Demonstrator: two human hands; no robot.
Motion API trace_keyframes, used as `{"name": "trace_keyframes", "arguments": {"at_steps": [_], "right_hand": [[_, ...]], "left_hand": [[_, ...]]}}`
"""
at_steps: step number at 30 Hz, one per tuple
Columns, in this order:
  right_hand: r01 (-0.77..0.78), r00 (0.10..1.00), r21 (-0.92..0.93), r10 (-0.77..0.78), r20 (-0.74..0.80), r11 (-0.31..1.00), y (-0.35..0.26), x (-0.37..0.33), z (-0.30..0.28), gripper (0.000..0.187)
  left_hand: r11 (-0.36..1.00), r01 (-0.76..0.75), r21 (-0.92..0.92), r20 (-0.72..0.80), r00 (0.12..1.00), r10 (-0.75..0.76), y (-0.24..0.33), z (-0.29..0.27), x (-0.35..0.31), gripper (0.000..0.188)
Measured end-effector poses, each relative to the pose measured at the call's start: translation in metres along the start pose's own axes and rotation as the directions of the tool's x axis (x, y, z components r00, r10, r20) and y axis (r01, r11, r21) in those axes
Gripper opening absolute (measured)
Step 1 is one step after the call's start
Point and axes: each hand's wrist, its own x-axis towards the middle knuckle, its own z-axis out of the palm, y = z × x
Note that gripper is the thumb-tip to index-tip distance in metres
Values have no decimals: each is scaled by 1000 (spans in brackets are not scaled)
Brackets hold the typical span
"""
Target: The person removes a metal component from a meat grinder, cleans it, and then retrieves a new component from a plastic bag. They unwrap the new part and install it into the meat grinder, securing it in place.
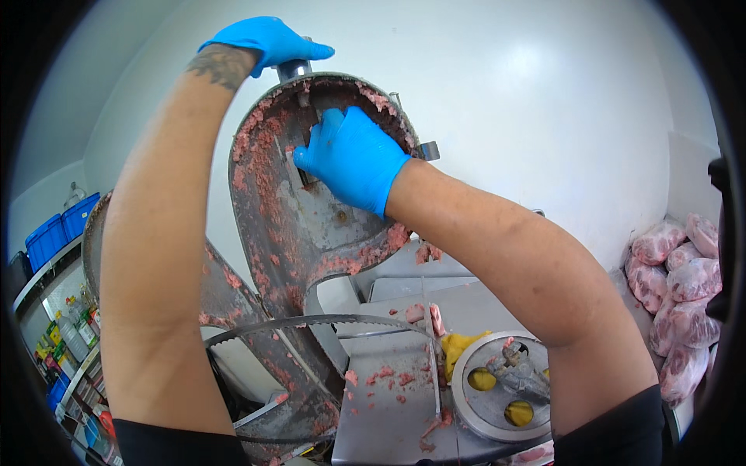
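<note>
The bandsaw's upper housing stands open, its inner walls smeared with ground pink meat scraps. My left hand, in a blue glove, is at the steel post on top of the housing; its thumb is stretched out and its other fingers are mostly hidden behind. Inside the housing, my blue-gloved right hand has its fingers curled by a metal bracket; what they hold, if anything, is hidden. A toothed saw blade lies loose across the machine below my arms.
On the steel table, strewn with meat bits, lies a round metal wheel against a yellow cloth. Bagged meat is piled at the right. Shelves at the left hold bottles and blue bins.
</note>
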Motion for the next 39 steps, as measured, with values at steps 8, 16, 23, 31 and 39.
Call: {"name": "trace_keyframes", "arguments": {"at_steps": [8,16,23,31,39], "right_hand": [[18,999,-18,-18,-28,1000,-1,-2,2,32],[25,999,-30,-26,-29,999,-2,-1,-1,37],[31,998,-59,-34,-44,998,0,-4,4,31],[23,996,-36,-26,-91,999,-1,-3,7,29],[26,1000,-57,-26,-4,998,-3,-3,-2,42]], "left_hand": [[748,-239,-619,-151,971,186,-37,40,2,50],[898,68,435,-220,975,32,23,23,20,41],[987,117,-108,132,986,-103,17,-26,-24,59],[676,-169,-717,-54,981,188,-12,19,-11,33],[945,-63,321,-13,997,71,37,-5,-3,40]]}}
